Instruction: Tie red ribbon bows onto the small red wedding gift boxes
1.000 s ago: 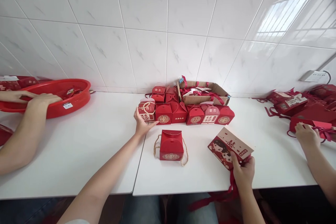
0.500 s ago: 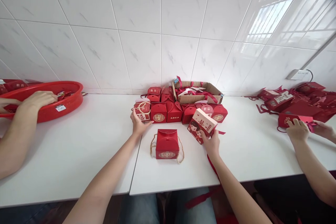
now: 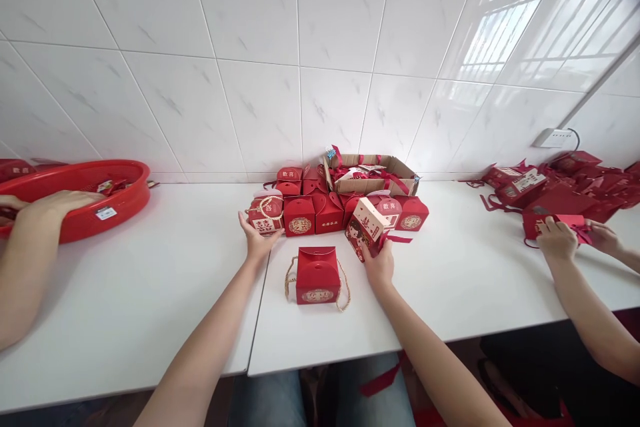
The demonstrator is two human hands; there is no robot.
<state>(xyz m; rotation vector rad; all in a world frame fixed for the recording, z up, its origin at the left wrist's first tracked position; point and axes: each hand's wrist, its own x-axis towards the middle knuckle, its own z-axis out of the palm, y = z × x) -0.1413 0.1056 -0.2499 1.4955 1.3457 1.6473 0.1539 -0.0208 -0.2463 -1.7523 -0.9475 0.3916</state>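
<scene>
My left hand (image 3: pixel 257 241) is curved about a red gift box (image 3: pixel 265 219) with a gold rope handle, at the left end of the front row; its fingers lie along the left side and its thumb across the lower front. Held tilted in my right hand (image 3: pixel 379 268) is a red and cream gift box (image 3: pixel 364 230) with a cartoon figure and a dark red ribbon. Between my forearms, a red gift box with gold cord handles (image 3: pixel 318 275) stands upright on the white table (image 3: pixel 295 333).
Several red gift boxes (image 3: pixel 299 215) stand in rows before a cardboard tray (image 3: pixel 363 185) of ribboned items. At left, another person's hand reaches into a red plastic basket (image 3: pixel 125 199). At right, a person's hands hold a red box (image 3: pixel 535 227) near a pile of boxes (image 3: pixel 560 190). A tiled wall is behind.
My right hand has moved left with the cartoon gift box, which is tilted more steeply. My left hand stays at the rope-handled box. The view has shifted slightly right.
</scene>
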